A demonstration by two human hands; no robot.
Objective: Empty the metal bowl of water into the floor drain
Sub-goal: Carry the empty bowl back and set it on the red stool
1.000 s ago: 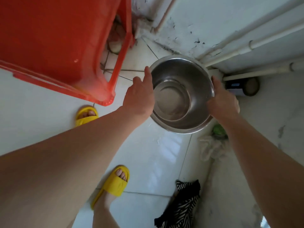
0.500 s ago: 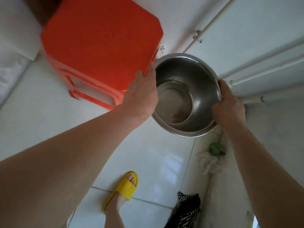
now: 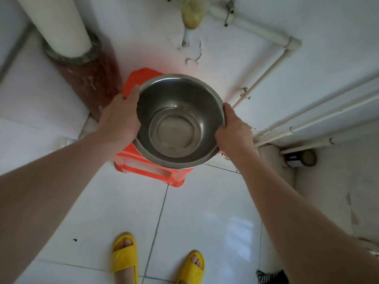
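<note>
A round metal bowl (image 3: 178, 121) hangs level in the air above a red plastic stool (image 3: 147, 169), held between both hands. My left hand (image 3: 121, 119) grips its left rim, and my right hand (image 3: 233, 130) grips its right rim. A shallow pool of water lies in the bowl's bottom. No floor drain shows in this view; the bowl and stool hide the floor under them.
A thick white pipe (image 3: 59, 25) on a brown base stands at the back left. Thin white pipes (image 3: 307, 117) run along the right wall. A dark round can (image 3: 303, 158) sits in the right corner. My yellow slippers (image 3: 125, 255) stand on white floor tiles; striped cloth (image 3: 270, 277) lies at bottom right.
The view has swung up and back, so the stool now sits under the bowl in the middle. Both hands keep the same hold on the bowl's rim.
</note>
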